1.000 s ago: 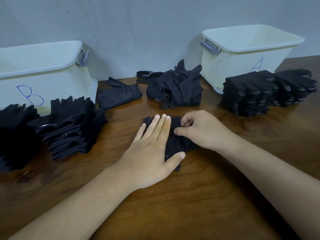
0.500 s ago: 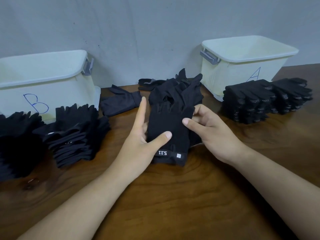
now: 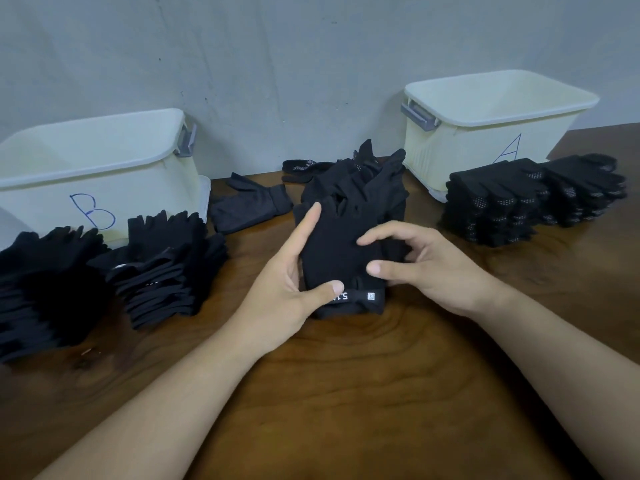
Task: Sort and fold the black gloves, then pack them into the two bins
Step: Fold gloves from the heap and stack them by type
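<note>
Bin B [image 3: 104, 174] is set at the left rear of the table [image 3: 346, 393] and bin A [image 3: 485, 133] at the right rear, both against the wall [image 3: 311, 81]. The left stacks [image 3: 166, 268] are placed before bin B, the right stacks [image 3: 495, 206] before bin A. A loose pile [image 3: 363, 181] is found between the bins, with a single glove [image 3: 249, 206] lying just left of it. A held glove [image 3: 339, 251] is gripped before the pile, between the left hand [image 3: 277, 299] and the right hand [image 3: 433, 268].

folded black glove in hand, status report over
Left hand, right hand both grip folded black glove, cuff down. Plain glove stacks before bin B, dotted glove stacks before bin A.
</note>
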